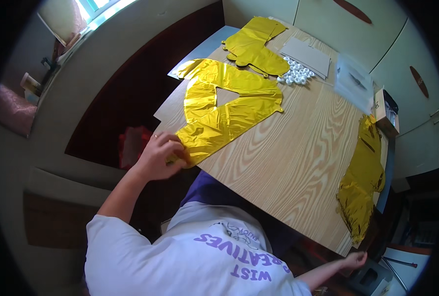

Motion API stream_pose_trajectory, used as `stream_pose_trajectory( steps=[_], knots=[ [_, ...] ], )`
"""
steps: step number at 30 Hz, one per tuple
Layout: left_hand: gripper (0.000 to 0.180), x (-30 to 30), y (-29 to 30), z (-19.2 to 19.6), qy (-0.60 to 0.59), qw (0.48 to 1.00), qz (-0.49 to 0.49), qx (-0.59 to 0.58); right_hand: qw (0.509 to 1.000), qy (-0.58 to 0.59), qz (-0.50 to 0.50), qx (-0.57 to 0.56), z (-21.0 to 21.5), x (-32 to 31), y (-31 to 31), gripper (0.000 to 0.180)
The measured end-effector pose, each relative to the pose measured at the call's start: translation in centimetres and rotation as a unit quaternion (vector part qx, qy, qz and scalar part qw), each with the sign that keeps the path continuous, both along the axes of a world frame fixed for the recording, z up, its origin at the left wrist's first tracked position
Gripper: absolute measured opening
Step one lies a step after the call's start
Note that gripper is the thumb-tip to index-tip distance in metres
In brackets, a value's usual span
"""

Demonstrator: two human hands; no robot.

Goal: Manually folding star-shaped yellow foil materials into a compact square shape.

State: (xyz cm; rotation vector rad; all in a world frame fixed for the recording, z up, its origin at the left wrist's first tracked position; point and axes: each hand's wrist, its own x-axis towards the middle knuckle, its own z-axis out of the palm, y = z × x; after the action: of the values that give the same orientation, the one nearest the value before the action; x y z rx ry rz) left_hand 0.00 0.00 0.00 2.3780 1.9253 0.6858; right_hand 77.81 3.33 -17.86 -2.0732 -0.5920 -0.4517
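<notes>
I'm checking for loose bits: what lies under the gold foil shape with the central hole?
Pale wood-grain tabletop shows through the hole in the gold foil shape; whatever the foil itself covers cannot be seen.

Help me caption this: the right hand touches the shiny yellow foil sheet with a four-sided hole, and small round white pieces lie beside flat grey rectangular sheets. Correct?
No: the head view shows the left hand, not the right hand, touching the shiny yellow foil sheet with a four-sided hole. The small round white pieces do lie beside flat grey rectangular sheets.
</notes>
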Motion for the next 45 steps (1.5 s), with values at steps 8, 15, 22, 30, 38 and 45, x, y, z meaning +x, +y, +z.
stream_pose_trajectory(
  steps=[8, 15, 22, 30, 38, 45],
  knots=[
    [0.026, -2.4, -1.1, -4.8, 0.086, 0.984, -0.125, 0.091, 0.797, -0.108, 0.586, 0.096, 13.2, -33.9, 0.1, 0.013],
    [0.021, -2.8, -0.5, -2.1, -0.01, 0.99, -0.143, -0.016, 0.515, -0.136, 0.846, -0.011, 16.0, -51.7, 5.5, 0.019],
    [0.014, -3.3, 3.1, 0.6, -0.156, 0.957, -0.099, -0.221, 0.503, -0.151, 0.851, -0.024, 14.2, -56.7, 5.9, 0.014],
    [0.019, -4.5, 7.1, 2.2, -0.22, 0.872, -0.013, -0.437, 0.551, -0.196, 0.81, -0.03, 13.5, -57.8, 5.1, 0.017],
    [0.021, -4.4, 7.7, 2.5, -0.215, 0.901, 0.001, -0.377, 0.545, -0.251, 0.8, -0.028, 14.5, -57.7, 4.5, 0.023],
    [0.015, -5.4, 8.7, 0.7, -0.423, 0.853, 0.049, -0.301, 0.538, -0.204, 0.817, -0.047, 13.7, -57.5, 5.0, 0.02]
  ],
)
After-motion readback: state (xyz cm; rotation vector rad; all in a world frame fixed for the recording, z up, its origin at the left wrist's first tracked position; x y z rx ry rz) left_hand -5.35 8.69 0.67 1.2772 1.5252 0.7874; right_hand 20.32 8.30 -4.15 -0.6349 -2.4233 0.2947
